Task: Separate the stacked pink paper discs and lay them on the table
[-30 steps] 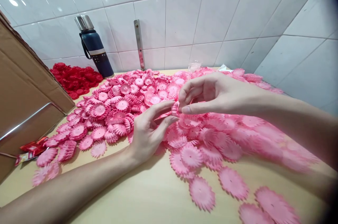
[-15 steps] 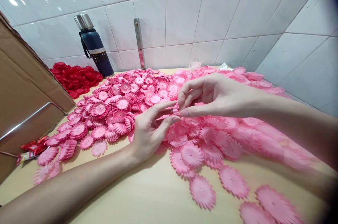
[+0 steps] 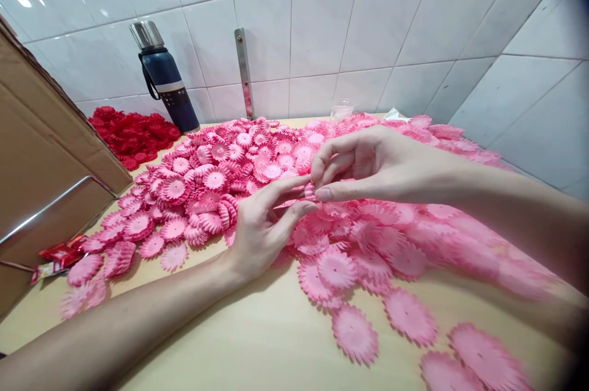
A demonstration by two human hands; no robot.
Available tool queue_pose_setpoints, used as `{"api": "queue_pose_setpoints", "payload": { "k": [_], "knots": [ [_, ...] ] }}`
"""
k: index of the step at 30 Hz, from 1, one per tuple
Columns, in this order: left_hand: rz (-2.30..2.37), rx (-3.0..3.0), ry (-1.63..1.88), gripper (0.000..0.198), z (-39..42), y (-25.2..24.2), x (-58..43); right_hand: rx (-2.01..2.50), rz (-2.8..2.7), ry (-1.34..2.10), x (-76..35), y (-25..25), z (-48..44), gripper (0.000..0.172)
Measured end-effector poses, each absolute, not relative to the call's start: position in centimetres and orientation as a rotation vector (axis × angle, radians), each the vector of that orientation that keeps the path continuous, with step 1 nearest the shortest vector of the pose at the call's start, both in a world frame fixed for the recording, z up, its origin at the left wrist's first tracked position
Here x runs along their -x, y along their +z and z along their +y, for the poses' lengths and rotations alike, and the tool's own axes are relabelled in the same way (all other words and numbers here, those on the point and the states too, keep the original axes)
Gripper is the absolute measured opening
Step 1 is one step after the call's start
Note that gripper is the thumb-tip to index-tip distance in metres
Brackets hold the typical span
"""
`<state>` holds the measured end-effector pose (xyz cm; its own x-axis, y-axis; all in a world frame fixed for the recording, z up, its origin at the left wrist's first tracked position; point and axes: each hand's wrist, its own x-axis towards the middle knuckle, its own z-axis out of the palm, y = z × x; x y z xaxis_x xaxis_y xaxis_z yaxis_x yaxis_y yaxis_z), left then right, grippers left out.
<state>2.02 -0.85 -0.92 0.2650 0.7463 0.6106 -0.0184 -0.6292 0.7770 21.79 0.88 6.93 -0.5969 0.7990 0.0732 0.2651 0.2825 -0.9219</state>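
Between my two hands, at the middle of the view, is a small pink fringed petal disc [image 3: 310, 191], seen nearly edge-on. My left hand [image 3: 267, 219] pinches it from the left with thumb and fingertips. From the right, my right hand [image 3: 368, 167] grips its other edge between thumb and forefinger, the other fingers curled. Whether it is one disc or a few stacked ones I cannot tell. Below and behind the hands spreads a large heap of pink petal discs [image 3: 214, 180], round, with toothed edges and a small centre hole.
Loose flat discs [image 3: 355, 334] lie on the pale table [image 3: 239, 336] at front right. At left stand a cardboard box [image 3: 50, 133], red wrappers [image 3: 62, 254] and a red petal pile [image 3: 129, 136]. A dark blue flask [image 3: 168, 81] and a clear cup [image 3: 342, 110] stand by the tiled wall.
Both hands keep their hold on the pink disc, with only a slight shift of the fingers. The whole view has moved a little; the heap looks the same.
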Motion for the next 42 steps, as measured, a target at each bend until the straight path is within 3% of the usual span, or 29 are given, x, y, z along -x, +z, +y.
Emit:
{"api": "queue_pose_setpoints", "payload": {
  "k": [19, 42],
  "knots": [
    [0.705, -1.990, 1.384, 0.026, -0.9, -0.4, -1.7, 1.013, -2.101, 1.234, -22.0, 7.3, 0.6, 0.018],
    [0.734, -2.036, 1.389, 0.033, -1.2, -0.6, -1.3, 1.069, -1.946, 1.474, -22.1, 6.8, 1.0, 0.016]
  ]
}}
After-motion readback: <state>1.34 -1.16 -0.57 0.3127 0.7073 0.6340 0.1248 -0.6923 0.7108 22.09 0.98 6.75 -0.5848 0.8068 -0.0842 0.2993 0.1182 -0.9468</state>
